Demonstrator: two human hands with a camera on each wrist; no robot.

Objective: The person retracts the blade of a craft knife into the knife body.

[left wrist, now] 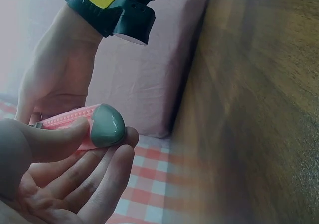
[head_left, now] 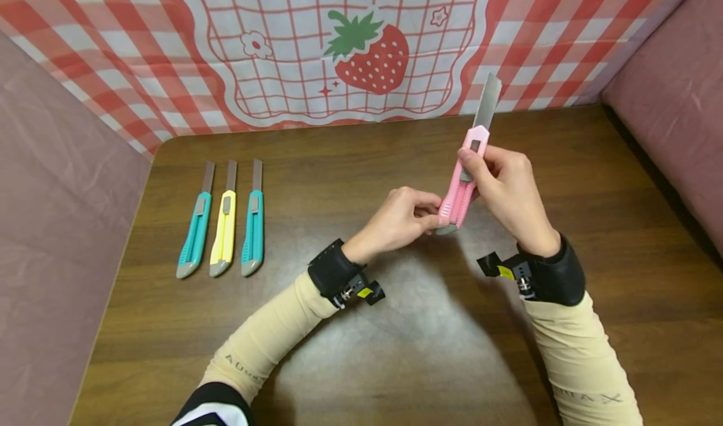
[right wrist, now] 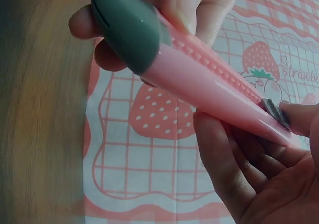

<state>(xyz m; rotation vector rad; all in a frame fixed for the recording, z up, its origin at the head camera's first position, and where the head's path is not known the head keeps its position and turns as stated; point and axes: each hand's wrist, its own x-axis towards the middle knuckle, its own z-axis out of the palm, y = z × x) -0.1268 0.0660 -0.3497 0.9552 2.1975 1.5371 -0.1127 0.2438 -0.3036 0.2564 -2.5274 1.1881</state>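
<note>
A pink utility knife (head_left: 459, 184) is held up over the table, tilted, with its blade (head_left: 487, 103) extended toward the back. My left hand (head_left: 398, 219) pinches its lower end, thumb on the pink body beside the grey end cap (left wrist: 108, 126). Further up, my right hand (head_left: 511, 187) grips the body, its thumb near the grey slider (right wrist: 275, 113). On the left of the table lie a teal utility knife (head_left: 194, 234), a yellow one (head_left: 223, 233) and another teal one (head_left: 253, 233), side by side, blades out and pointing to the back.
The brown wooden table (head_left: 361, 351) ends at the back against a red checked cloth (head_left: 299, 93) with a strawberry print. Pink padded surfaces stand left (head_left: 56, 225) and right (head_left: 672, 93). Both wrists wear black straps with small cameras.
</note>
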